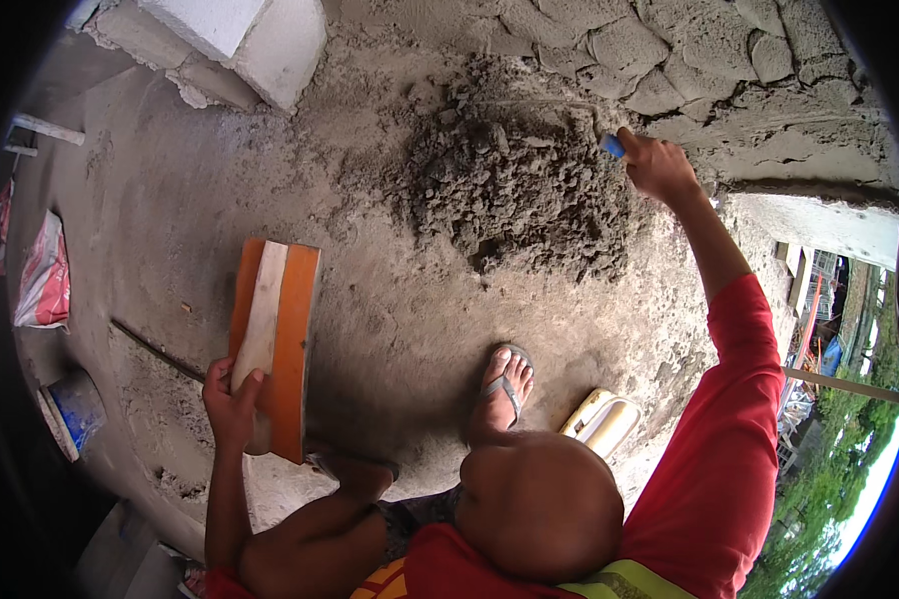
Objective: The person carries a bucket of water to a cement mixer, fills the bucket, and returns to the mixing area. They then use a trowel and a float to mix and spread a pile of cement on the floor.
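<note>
My left hand (pixel 232 404) grips the pale wooden handle of an orange board, a plasterer's float or hawk (pixel 292 337). The board is held above the floor at the left, its handle side towards me. At the upper right my right hand (pixel 659 166) is closed around the blue handle of a tool, likely a trowel (pixel 612 144). A thin metal shank runs from that handle to the far side of a heap of wet grey mortar (pixel 524 187). The blade is hard to make out against the mortar, which lies directly on the floor.
Pale concrete blocks (pixel 288 45) stand at the upper left. A stone-faced wall (pixel 644 52) rises beyond the mortar. A thin rod (pixel 153 348) and a red-and-white sack (pixel 49 277) lie left. A cream plastic container (pixel 603 423) is beside my sandalled foot (pixel 508 382).
</note>
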### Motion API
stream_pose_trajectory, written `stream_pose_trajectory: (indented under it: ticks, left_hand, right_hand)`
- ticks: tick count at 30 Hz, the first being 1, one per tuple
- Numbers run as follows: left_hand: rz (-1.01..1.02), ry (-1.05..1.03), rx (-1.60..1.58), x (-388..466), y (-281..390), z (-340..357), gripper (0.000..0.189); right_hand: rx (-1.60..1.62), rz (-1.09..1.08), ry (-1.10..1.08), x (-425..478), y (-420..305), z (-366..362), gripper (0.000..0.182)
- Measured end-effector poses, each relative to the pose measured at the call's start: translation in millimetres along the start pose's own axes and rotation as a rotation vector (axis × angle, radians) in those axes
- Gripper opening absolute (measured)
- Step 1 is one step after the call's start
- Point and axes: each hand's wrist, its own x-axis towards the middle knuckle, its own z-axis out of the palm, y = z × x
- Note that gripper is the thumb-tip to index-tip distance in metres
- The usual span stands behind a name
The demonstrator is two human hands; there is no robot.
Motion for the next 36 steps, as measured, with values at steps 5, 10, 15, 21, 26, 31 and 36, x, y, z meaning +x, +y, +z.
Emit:
stream_pose_trajectory:
  ticks: [5,10,15,21,26,31,36]
  left_hand:
    - [0.016,0.047,-0.015,-16.9,-13.4,-12.1,0.039]
    - [-0.053,0.068,-0.002,-16.6,-27.1,-16.7,0.037]
    - [-0.065,0.091,-0.018,-17.4,-22.9,-15.9,0.038]
    - [-0.056,0.113,-0.096,-7.5,-5.2,-13.3,0.037]
    - [-0.050,0.198,-0.092,-18.0,7.8,-23.0,0.035]
    - [-0.124,0.275,-0.124,-36.2,-11.6,-33.5,0.034]
    - [-0.155,0.383,-0.103,-33.3,-15.1,-32.8,0.032]
  right_hand:
    - [0.102,0.169,0.073,69.8,-29.7,4.6,0.023]
    - [0.266,0.060,-0.010,138.9,-25.0,44.1,0.029]
    - [0.186,-0.259,-0.146,142.1,-59.0,-4.7,0.047]
    - [0.020,-0.369,-0.276,109.1,-73.3,-34.9,0.051]
    - [-0.246,-0.345,0.100,62.0,-72.4,-51.6,0.027]
    - [0.978,0.018,0.020,5.8,-169.0,-56.4,0.025]
    - [2.156,0.154,-0.762,53.4,-305.1,-46.1,0.020]
